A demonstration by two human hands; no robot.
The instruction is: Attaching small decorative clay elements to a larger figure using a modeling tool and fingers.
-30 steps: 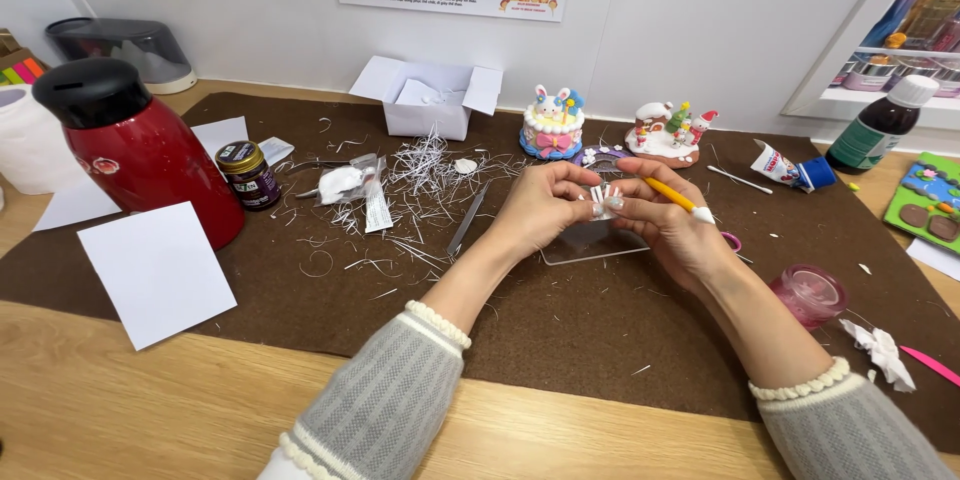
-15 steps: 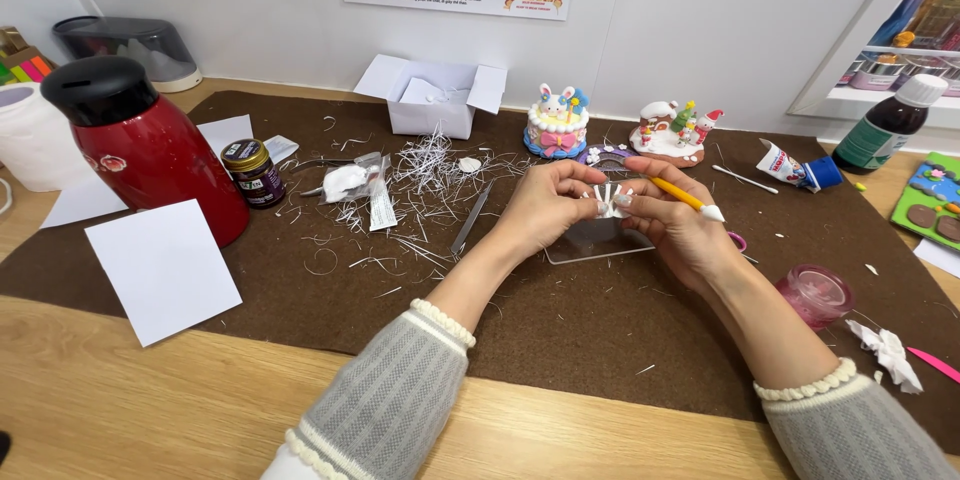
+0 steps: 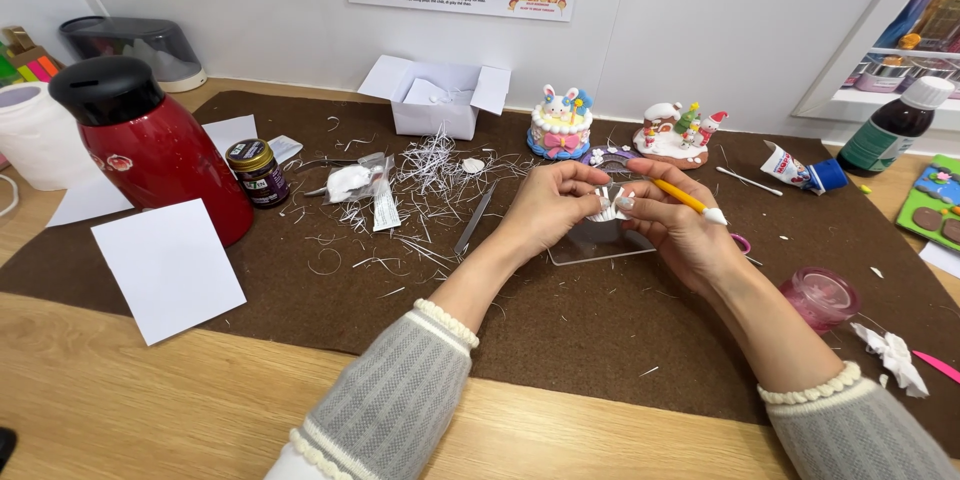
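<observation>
A wooden desk (image 3: 150, 410) against a white wall carries a brown felt mat (image 3: 560, 330) strewn with white paper shreds (image 3: 430, 175). Above a clear plastic sheet (image 3: 590, 250), the left hand (image 3: 550, 210) pinches a small white frilled piece (image 3: 610, 205), its shape hard to make out. The right hand (image 3: 680, 230) steadies it too, gripping a yellow white-tipped tool (image 3: 685, 198).

The small white piece (image 3: 608, 204) is mostly buried between the fingers of the left hand (image 3: 548, 210) and right hand (image 3: 678, 225), its shape unreadable. At the table's right edge, the green board (image 3: 934, 208) runs out of frame.
</observation>
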